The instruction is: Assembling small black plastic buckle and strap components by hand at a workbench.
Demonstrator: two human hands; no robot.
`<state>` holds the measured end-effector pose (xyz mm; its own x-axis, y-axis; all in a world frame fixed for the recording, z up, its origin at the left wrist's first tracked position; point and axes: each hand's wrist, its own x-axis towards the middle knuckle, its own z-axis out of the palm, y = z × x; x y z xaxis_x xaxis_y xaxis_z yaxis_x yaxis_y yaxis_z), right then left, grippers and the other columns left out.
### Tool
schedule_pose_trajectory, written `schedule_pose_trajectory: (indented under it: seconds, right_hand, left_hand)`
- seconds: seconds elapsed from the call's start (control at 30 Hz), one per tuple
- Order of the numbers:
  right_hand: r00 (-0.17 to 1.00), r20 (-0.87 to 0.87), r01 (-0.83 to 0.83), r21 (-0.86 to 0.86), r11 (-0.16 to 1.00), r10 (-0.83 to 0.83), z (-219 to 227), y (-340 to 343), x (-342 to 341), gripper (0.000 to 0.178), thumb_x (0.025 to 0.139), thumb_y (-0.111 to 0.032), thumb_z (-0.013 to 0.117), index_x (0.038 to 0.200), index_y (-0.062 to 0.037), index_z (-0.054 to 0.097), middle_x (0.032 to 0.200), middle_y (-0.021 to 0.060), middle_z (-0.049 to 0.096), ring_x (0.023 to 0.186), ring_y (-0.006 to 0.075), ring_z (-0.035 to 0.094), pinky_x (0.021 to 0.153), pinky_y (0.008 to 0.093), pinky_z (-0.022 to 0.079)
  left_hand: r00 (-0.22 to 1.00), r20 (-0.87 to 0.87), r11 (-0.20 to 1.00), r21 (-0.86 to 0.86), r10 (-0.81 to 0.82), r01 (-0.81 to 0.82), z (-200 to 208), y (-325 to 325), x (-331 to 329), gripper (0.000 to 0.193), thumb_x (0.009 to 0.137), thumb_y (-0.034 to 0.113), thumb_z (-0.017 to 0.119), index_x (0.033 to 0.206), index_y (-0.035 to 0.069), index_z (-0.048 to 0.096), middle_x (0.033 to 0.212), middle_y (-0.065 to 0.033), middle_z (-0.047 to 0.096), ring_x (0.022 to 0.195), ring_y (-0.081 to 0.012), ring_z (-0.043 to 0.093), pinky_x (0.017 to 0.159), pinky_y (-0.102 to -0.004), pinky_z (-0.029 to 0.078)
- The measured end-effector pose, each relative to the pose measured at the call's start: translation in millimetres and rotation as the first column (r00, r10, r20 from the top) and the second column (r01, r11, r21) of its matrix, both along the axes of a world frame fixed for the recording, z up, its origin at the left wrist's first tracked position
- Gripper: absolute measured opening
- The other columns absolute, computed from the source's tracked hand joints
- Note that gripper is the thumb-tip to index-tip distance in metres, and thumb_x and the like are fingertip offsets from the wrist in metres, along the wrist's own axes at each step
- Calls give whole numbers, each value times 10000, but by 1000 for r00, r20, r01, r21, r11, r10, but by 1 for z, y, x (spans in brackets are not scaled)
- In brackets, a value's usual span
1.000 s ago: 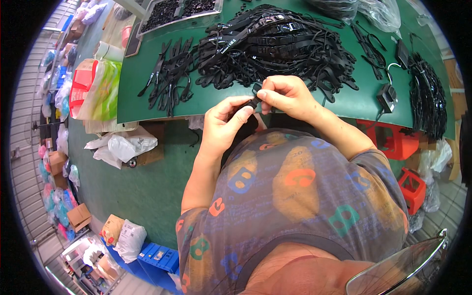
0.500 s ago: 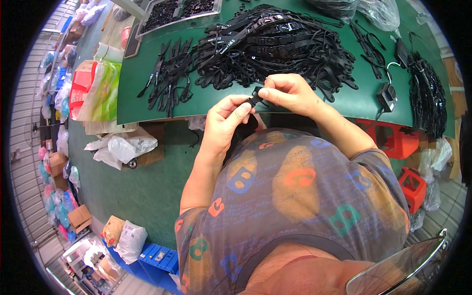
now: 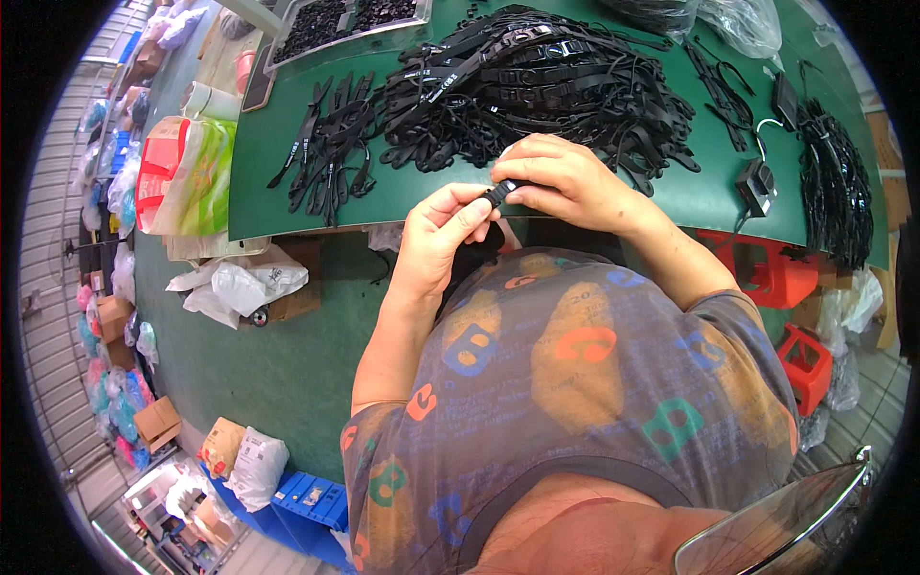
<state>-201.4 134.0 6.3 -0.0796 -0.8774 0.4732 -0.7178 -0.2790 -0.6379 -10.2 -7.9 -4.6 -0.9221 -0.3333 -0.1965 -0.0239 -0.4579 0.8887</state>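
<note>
Right hand [image 3: 567, 182] shifted, fingers closed on one black piece [image 3: 497, 195], left hand [image 3: 439, 233] pinching it

And the right hand [image 3: 573, 184] has rolled inward, fingers [image 3: 537, 163] now curled over the black piece [image 3: 498, 194], covering the upper end that showed half a second ago!
</note>
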Motion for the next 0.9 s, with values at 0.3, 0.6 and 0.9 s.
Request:
schedule_pose_trajectory:
  seconds: [0.3, 0.6, 0.9]
  right_hand:
    - [1000, -17, -1, 98, 995, 2, 14, 5, -3, 285, 865, -166, 728, 1128, -71, 671, 984, 89, 673, 932, 299, 648, 806, 389, 529]
    - [913, -263, 295, -99, 951, -310, 85, 21, -67, 261, 878, -110, 724, 1128, -53, 671, 939, 117, 660, 805, 301, 654, 705, 356, 526]
    - [791, -370, 475, -131, 870, -488, 64, 8, -111, 371, 884, -209, 729, 1209, -47, 655, 1094, 106, 670, 1047, 319, 620, 926, 390, 475]
  left_hand:
    - [999, 33, 999, -37, -34, 35, -1, -4, 3, 211, 956, 111, 689, 1144, 19, 672, 927, -11, 700, 741, -47, 584, 659, -208, 447]
    - [988, 58, 747, -661, 144, -70, 39, -38, -9, 190, 927, 115, 725, 1098, 36, 697, 850, 34, 670, 685, -11, 552, 571, -199, 437]
    - [772, -197, 150, -923, 604, -353, 29, -205, -42, 223, 927, 278, 684, 975, 69, 744, 909, -91, 729, 854, -208, 704, 778, -324, 526]
